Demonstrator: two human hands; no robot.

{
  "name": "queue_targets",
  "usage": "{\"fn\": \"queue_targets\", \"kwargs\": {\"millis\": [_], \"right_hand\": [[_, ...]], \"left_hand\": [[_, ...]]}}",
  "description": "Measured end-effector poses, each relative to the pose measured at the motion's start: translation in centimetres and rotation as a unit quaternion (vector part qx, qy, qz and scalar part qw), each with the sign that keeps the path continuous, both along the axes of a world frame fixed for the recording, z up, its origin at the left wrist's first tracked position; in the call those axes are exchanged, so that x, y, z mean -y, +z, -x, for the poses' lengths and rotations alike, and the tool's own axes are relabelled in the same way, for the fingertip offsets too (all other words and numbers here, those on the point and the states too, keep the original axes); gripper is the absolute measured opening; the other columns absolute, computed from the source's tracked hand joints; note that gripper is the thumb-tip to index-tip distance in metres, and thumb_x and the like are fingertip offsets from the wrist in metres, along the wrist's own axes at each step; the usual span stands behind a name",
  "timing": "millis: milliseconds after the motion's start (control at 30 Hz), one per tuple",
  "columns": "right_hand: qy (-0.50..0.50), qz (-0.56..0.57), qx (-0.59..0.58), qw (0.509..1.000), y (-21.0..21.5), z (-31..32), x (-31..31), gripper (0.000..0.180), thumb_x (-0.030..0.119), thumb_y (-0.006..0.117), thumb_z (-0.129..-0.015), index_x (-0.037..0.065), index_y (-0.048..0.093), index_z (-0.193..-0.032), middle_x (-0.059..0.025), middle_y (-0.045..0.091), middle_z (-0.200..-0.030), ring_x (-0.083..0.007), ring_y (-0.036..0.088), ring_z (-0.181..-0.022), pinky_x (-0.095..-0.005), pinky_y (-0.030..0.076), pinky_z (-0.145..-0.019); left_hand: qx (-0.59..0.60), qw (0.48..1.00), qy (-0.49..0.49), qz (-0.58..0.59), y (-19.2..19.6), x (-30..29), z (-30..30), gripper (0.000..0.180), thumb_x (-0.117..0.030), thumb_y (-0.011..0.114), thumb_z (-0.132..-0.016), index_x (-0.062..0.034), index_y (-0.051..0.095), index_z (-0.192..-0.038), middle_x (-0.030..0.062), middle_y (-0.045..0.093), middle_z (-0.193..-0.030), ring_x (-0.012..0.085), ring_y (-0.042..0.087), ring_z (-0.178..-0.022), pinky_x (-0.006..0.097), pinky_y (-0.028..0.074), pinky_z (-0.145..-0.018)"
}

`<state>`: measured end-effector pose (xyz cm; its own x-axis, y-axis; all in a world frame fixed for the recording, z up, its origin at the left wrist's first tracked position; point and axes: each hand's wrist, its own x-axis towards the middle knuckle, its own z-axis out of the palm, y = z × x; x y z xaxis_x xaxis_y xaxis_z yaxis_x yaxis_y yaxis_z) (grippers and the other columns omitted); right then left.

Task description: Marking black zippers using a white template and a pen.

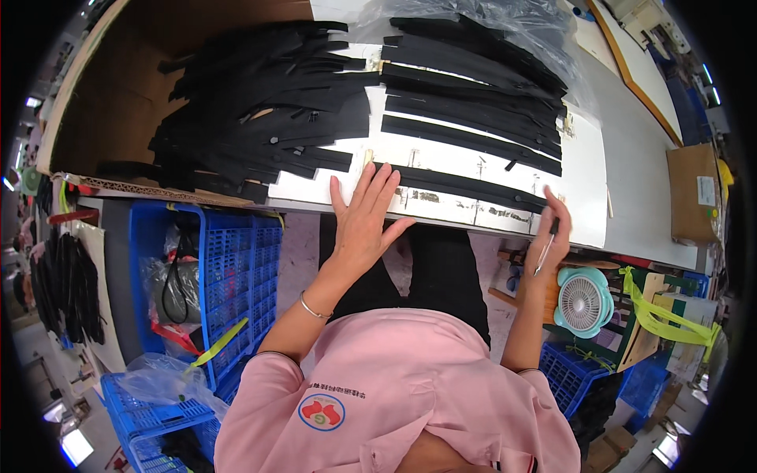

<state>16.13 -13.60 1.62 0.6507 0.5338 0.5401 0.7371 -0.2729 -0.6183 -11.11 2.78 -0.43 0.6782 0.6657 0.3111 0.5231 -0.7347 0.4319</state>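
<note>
A long black fabric strip point(461, 184) lies across the white marked board point(441, 211) near the table's front edge. A small round dark piece shows toward its right end. My left hand point(364, 206) is spread flat, its fingertips at the strip's left end. At the other end, my right hand point(554, 229) touches the strip with its fingertips while a slim pen point(543, 257) is held in it. Beyond, several similar black strips point(473, 101) lie in rows on the board. To the left is a heaped pile of black strips point(260, 118).
An open cardboard box point(102, 110) borders the pile at left. Clear plastic sheeting point(505, 20) lies at the back. Blue crates point(229, 276) stand below the table at left. At right are a teal fan point(583, 302) and a closed carton point(694, 193).
</note>
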Motion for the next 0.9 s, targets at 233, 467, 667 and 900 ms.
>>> {"fn": "queue_targets", "kwargs": {"millis": [233, 467, 667, 900], "right_hand": [[0.244, 0.009, -0.283, 0.927, 3.0, 6.8, -8.9, 0.018, 0.014, 0.063, -0.103, 0.002, 0.074, -0.109, -0.0054, 0.072, -0.089, -0.0106, 0.063, -0.084, -0.0247, 0.048, -0.074], [0.224, 0.029, -0.302, 0.926, -0.8, 8.8, -12.7, 0.021, 0.017, 0.07, -0.098, -0.004, 0.072, -0.1, -0.0047, 0.071, -0.077, -0.0069, 0.064, -0.067, -0.0228, 0.046, -0.059], [0.25, 0.021, -0.265, 0.931, -0.9, 8.9, -12.9, 0.022, 0.016, 0.069, -0.099, -0.006, 0.072, -0.1, -0.0074, 0.075, -0.087, -0.0122, 0.07, -0.07, -0.0251, 0.05, -0.061], [0.252, 0.043, -0.233, 0.939, -0.9, 8.9, -12.9, 0.023, 0.015, 0.069, -0.099, -0.008, 0.072, -0.098, -0.0082, 0.076, -0.091, -0.0148, 0.072, -0.071, -0.0256, 0.05, -0.062]], "left_hand": [[0.011, 0.999, 0.001, 0.037, 0.4, -0.1, -0.1, 0.076, -0.039, 0.077, -0.088, -0.009, 0.048, -0.152, 0.0092, 0.047, -0.158, 0.0286, 0.036, -0.151, 0.063, 0.005, -0.122], [0.015, 0.999, 0.001, 0.045, 0.5, 0.0, -0.1, 0.076, -0.038, 0.078, -0.088, -0.0092, 0.047, -0.152, 0.0093, 0.046, -0.159, 0.0288, 0.035, -0.152, 0.063, 0.005, -0.122], [0.012, 0.999, 0.001, 0.036, 0.4, -0.1, 0.0, 0.076, -0.039, 0.077, -0.088, -0.0099, 0.047, -0.152, 0.0082, 0.045, -0.16, 0.027, 0.035, -0.153, 0.063, 0.005, -0.122], [0.004, 0.999, -0.001, 0.04, 0.6, -0.1, 0.0, 0.076, -0.039, 0.077, -0.088, -0.0103, 0.046, -0.152, 0.0079, 0.044, -0.16, 0.0272, 0.034, -0.153, 0.063, 0.005, -0.122]]}}
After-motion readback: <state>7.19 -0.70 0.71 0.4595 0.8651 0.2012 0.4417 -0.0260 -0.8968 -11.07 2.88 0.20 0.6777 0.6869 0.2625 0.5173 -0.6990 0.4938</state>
